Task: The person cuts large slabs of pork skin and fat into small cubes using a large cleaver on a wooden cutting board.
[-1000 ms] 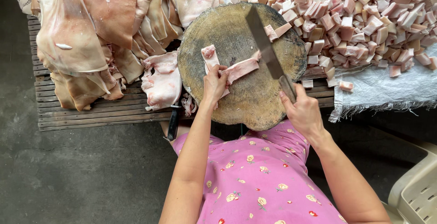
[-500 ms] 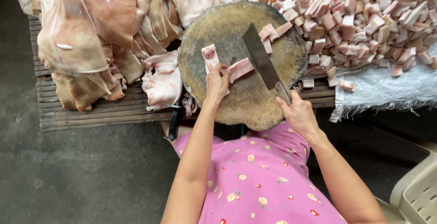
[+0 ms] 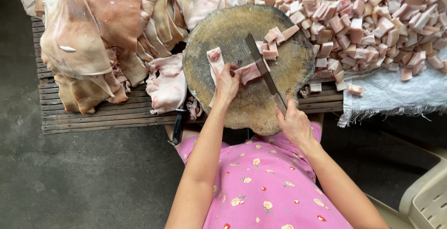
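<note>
A pale pink strip of pork (image 3: 249, 72), fatty and soft-looking, lies near the middle of a round wooden chopping block (image 3: 233, 29), its surface worn, stained and scarred. The left hand (image 3: 226, 84) is closed down on the strip, fingertips pinning it just beside the blade. The right hand (image 3: 292, 122) is wrapped tight around the handle of a broad steel cleaver (image 3: 260, 66), whose edge rests across the meat. With fingers this close to the blade and the fat likely slick, the strip could slide and the edge could catch a fingertip. A few cut cubes (image 3: 274, 40) sit beyond the blade on the block. To the right, a large heap of pork cubes (image 3: 372, 19) spreads over a white woven sack (image 3: 396, 94). To the left, limp sheets of pork skin (image 3: 93, 38) are piled on a slatted wooden counter (image 3: 93, 122), where a dark-handled knife (image 3: 177, 126) lies at the near edge.
</note>
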